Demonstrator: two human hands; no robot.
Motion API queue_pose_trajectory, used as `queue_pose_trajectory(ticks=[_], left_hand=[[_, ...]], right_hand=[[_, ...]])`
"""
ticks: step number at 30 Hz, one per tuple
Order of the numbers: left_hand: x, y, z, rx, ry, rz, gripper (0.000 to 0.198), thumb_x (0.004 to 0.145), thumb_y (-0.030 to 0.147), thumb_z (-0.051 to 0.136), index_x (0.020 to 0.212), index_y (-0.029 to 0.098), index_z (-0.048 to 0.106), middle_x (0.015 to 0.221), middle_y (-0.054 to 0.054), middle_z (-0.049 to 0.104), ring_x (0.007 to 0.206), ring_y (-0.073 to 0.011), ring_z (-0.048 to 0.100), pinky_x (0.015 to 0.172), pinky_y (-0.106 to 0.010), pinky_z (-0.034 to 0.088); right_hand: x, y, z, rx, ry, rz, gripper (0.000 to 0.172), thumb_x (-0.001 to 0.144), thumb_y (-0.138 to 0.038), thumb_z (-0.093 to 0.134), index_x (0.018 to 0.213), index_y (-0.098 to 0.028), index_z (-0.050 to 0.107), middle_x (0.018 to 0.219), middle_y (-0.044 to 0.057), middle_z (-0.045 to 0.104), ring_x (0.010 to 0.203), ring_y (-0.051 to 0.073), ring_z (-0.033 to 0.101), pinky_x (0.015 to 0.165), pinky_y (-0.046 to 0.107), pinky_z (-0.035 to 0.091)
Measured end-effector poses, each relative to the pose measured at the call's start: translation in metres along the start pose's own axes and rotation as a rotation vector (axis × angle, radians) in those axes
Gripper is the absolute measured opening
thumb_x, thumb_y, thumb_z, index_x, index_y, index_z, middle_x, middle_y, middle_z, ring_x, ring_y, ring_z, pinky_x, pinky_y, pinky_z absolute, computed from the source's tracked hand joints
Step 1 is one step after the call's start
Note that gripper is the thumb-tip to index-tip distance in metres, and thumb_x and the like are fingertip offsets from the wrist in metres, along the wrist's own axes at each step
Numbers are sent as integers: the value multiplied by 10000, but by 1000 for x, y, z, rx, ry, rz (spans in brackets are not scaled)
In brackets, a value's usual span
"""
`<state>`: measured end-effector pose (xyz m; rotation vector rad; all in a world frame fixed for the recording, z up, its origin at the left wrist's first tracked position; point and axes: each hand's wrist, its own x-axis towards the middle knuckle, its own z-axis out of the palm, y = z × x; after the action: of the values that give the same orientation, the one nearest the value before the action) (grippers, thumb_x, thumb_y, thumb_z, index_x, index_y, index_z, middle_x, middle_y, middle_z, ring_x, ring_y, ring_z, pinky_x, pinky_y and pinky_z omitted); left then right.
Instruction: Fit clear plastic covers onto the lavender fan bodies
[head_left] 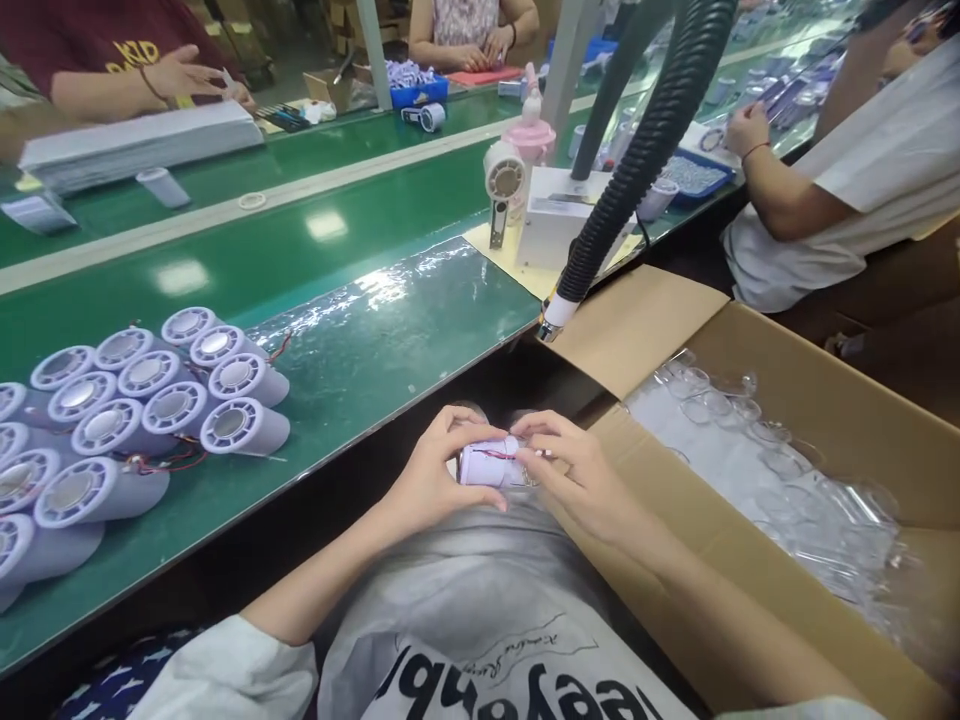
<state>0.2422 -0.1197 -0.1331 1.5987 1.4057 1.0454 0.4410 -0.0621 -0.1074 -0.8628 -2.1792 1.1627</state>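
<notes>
My left hand (pixel 442 465) is wrapped around a pale purple cylindrical fan housing (pixel 484 466), thumb below and fingers above. The housing lies on its side over my lap, in front of the bench edge. Thin red wires (pixel 501 455) run along it towards its right end. My right hand (pixel 566 465) is closed at that end, its thumb and fingertips pinching the wires; the exact grip is partly hidden by the fingers. On the bench to the left stand several similar purple fan housings (pixel 240 425) with round slotted ends and loose wires.
A cardboard box (pixel 825 420) with clear plastic parts (pixel 787 480) stands at my right. A black ribbed hose (pixel 637 160) hangs down close to my hands. Across the green bench (pixel 390 320) are a handheld fan (pixel 504 185) and a paper stack (pixel 142 145). Co-workers sit opposite and at right.
</notes>
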Motion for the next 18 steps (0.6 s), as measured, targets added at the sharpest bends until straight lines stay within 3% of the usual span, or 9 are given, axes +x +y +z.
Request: queue_pose_trajectory(ticks=[3,6,9,10,13,15,18], left_hand=[[-2,-5,-1,17,-82,28,696,541,450,865,1178,264,657,1314,-113,506,1239,-313,489,1015,-434,437],[-4,-3,-4,-111,-189,3,673,649,367,825,1269,264,583,1297,-103,574,1182,-282,557,1016,-433,448],[-7,0,-4,-375,-201,-104,615,716,278,783,1285,255,550,1307,-96,575,1110,-242,608,939,-373,509],[-7,1,-4,-463,-187,-139,598,724,259,777,1277,250,551,1319,-98,567,1105,-239,610,916,-357,522],[-8,1,-2,-640,-183,-220,578,743,254,760,1280,253,545,1360,-107,535,1084,-249,617,803,-330,566],[-9,0,-2,-668,-215,-228,612,745,273,758,1311,276,527,1405,-108,500,1090,-266,616,761,-325,576],[-10,-1,-4,-593,-244,-139,703,706,264,794,1349,300,512,1444,-96,480,1214,-303,554,903,-366,536]], right_hand=[[3,3,3,54,60,20,369,944,-227,516,587,-171,593,933,42,621,825,169,606,733,302,452],[5,7,0,197,86,57,377,939,-263,548,581,-186,640,930,39,660,871,181,634,755,293,487],[4,12,-7,246,-20,3,123,884,-307,667,824,-227,740,1158,44,660,1078,222,617,896,319,504],[2,13,-9,214,-71,-47,119,850,-302,715,950,-242,737,1263,46,618,1153,236,585,954,334,488],[-6,18,-13,71,-143,-186,395,819,-236,753,1195,-264,633,1406,58,515,1265,247,509,1063,369,424],[-11,18,-14,19,-131,-214,401,853,-217,715,1229,-263,584,1394,63,528,1278,240,500,1073,374,417],[-17,16,-16,2,-133,-188,411,852,-261,725,1224,-272,551,1369,52,554,1250,239,527,1049,359,438]])
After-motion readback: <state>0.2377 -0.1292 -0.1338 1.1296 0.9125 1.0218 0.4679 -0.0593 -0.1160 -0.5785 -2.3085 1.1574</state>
